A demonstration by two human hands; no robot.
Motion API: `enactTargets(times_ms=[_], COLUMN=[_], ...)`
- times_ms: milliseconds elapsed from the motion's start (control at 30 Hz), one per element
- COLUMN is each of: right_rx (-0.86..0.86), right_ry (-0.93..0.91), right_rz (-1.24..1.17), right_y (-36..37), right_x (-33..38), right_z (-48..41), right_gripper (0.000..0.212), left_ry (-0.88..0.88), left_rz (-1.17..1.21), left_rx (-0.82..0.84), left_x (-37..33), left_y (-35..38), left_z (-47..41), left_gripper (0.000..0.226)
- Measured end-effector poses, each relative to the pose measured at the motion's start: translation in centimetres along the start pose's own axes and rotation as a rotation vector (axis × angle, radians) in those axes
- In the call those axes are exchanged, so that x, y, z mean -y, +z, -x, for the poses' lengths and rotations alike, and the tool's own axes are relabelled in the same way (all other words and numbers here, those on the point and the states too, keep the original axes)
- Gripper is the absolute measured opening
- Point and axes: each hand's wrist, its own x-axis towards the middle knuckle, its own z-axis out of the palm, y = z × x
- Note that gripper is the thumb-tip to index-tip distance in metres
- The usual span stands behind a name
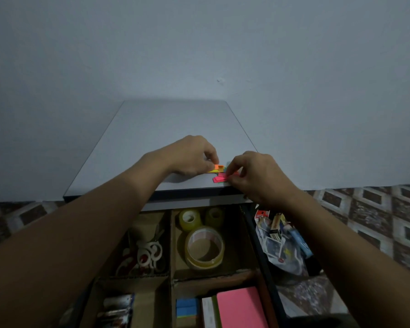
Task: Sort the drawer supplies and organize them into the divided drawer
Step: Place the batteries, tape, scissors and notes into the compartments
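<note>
A small heap of neon sticky flags lies near the front right edge of the white cabinet top [166, 124]. My left hand [192, 157] pinches an orange flag strip [218, 167] from that heap. My right hand [258, 176] pinches pink flags [220, 178] at the edge. Below, the divided cardboard drawer [171, 252] stands pulled out. It holds scissors [147, 254] in the back left cell, tape rolls [204, 247] in the back right cell, clips [116, 308] front left, and pink sticky notes [239, 308] with a blue pad [186, 306] front right.
A bag of mixed supplies [282, 240], with small boxes and a blue tube, sits on the patterned tile floor [376, 221] to the right of the drawer. A plain wall rises behind the cabinet.
</note>
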Motion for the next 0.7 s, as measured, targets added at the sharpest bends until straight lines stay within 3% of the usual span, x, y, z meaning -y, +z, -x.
enactTargets(times_ms=[433,700], right_rx=[-0.024,0.107], right_ry=[0.117,0.066], right_rz=[-0.01,-0.079], right_y=[-0.9,-2.0], right_x=[-2.4,-2.1], right_z=[-0.4,-0.7], right_gripper=[0.013,0.027], left_ry=[0.005,0.012], left_rz=[0.022,0.051], left_rx=[-0.174,-0.092], left_x=[0.5,0.6], left_y=[0.8,0.5], left_z=[0.6,1.2], left_gripper=[0.015,0.017])
